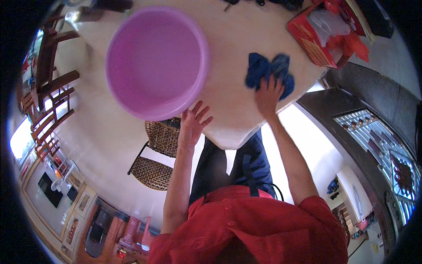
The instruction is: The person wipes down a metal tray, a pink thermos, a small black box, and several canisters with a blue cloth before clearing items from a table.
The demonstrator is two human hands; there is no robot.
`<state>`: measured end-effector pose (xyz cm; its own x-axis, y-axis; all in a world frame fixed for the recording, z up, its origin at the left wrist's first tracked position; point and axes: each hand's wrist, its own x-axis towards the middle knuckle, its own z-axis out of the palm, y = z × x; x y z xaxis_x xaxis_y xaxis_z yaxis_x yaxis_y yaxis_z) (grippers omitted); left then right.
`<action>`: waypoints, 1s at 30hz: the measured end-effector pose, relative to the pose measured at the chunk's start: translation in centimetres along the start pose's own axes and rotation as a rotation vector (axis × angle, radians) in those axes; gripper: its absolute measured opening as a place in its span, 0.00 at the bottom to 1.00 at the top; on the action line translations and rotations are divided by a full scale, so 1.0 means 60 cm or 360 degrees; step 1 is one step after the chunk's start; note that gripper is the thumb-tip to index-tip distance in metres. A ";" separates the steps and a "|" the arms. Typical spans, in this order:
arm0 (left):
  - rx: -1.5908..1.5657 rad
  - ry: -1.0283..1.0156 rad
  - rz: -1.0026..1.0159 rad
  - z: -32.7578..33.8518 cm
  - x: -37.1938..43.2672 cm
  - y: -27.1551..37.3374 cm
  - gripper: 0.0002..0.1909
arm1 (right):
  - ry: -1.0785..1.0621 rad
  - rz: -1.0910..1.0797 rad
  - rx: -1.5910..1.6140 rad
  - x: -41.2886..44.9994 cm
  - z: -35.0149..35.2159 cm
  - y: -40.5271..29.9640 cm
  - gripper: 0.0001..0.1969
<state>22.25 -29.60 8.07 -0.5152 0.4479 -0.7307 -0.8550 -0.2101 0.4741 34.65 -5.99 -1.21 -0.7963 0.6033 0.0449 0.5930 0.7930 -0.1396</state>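
Note:
A round pink-purple plastic basin (pixel 155 59) stands on a pale, smooth tabletop (pixel 230 109), its inside facing up. My left hand (pixel 194 120) is at the basin's near rim with fingers spread and nothing in them; whether it touches the rim I cannot tell. Over to the right, a crumpled dark blue cloth (pixel 258 67) lies on the table. My right hand (pixel 268 94) holds it down near the table's right edge, fingers laid across its near part and hiding some of it.
At the far right of the table stands a red box (pixel 310 39) with plastic bags inside. A woven chair (pixel 153 171) sits low on the left, below the basin. Wooden chairs (pixel 54 89) stand along the left side. The table's rounded corner (pixel 227 145) points towards my legs.

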 end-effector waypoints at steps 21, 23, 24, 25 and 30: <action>0.0209 0.0374 0.0064 -0.197 0.074 0.205 0.20 | -0.0886 0.1121 0.2475 0.038 -0.125 -0.355 0.18; 0.0204 0.0467 0.0100 -0.187 0.076 0.195 0.19 | -0.1099 0.1097 0.2355 0.044 -0.097 -0.337 0.22; 0.0206 0.0442 0.0082 -0.173 0.072 0.185 0.19 | -0.1340 0.1087 0.2222 0.041 -0.085 -0.324 0.25; 0.0264 0.0452 0.0158 -0.160 0.064 0.183 0.20 | -0.1328 0.1085 0.2223 0.033 -0.089 -0.324 0.25; 0.0351 0.0620 0.0100 -0.157 0.043 0.187 0.26 | -0.0864 0.1427 0.2794 -0.006 -0.180 -0.321 0.17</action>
<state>10.77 -39.01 6.87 -0.5855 0.0709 -0.8076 -0.8102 -0.0172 0.5859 24.82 -20.59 12.17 -0.5508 0.3520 -0.7567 0.2945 -0.7664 -0.5709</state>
